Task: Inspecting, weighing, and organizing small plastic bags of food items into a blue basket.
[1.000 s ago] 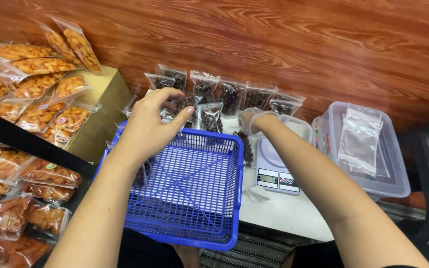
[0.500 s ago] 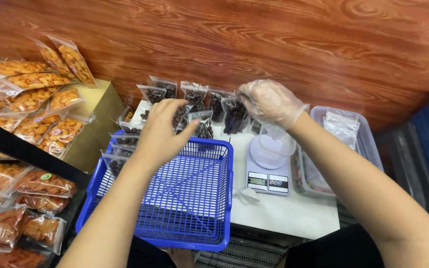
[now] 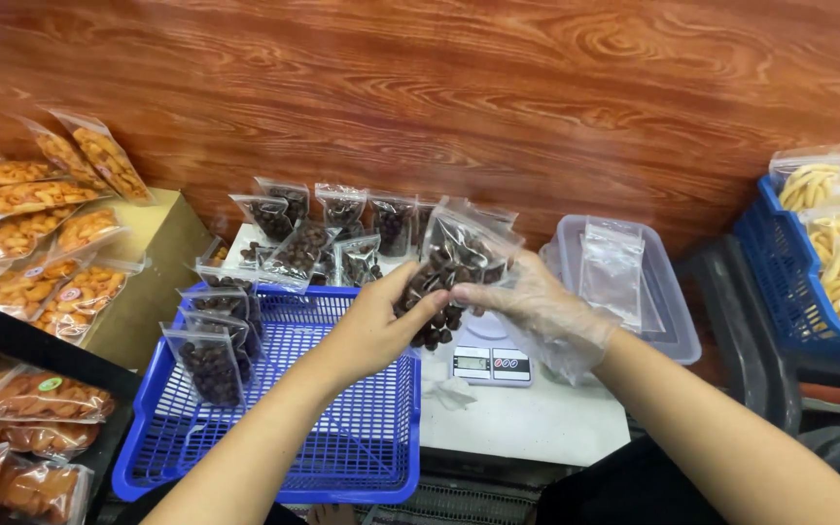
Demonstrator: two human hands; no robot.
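The left hand (image 3: 373,331) is bare, with no ring, watch or band, and the forearm behind it is bare as far as the lower edge of view. The right hand (image 3: 542,313) wears a loose, clear plastic glove, crinkled and baggy, its open cuff flaring at the wrist toward 5 o'clock. Past the cuff, that forearm is bare too.

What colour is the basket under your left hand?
Blue: the mesh plastic basket below the left hand, clearest in the head view.
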